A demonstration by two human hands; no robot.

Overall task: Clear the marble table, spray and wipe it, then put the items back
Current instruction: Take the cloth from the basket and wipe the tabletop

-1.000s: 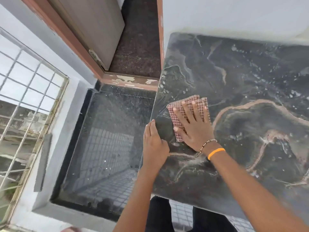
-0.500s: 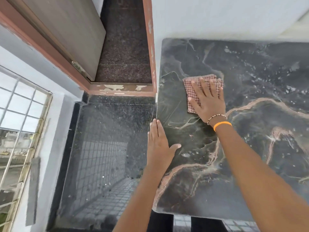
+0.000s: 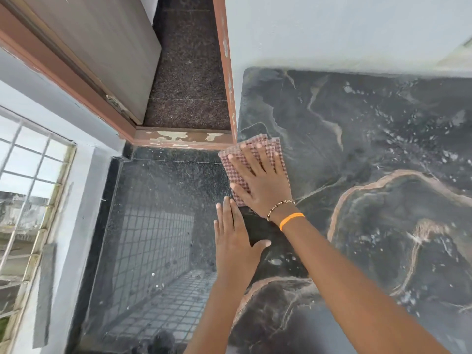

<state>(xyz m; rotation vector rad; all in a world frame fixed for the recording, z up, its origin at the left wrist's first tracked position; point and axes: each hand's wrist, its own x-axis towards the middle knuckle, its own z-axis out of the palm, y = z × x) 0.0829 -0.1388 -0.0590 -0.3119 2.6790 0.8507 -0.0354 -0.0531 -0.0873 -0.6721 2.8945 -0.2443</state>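
right hand [image 3: 265, 185] flat on the checked cloth [image 3: 251, 159], fingers [image 3: 258, 159] spread wide and straight, pressing it down at the left edge of the dark marble table [image 3: 370, 154], toward the far left corner, cloth slightly overhanging that edge. left hand [image 3: 235, 241] laid flat along the same left edge just nearer, fingers straight and together, thumb out on the marble, holding nothing. orange band [image 3: 291, 220] and beaded bracelet [image 3: 279, 208] on the right wrist.

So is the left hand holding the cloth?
No, the left hand lies flat on the table edge, while the right hand presses the cloth.
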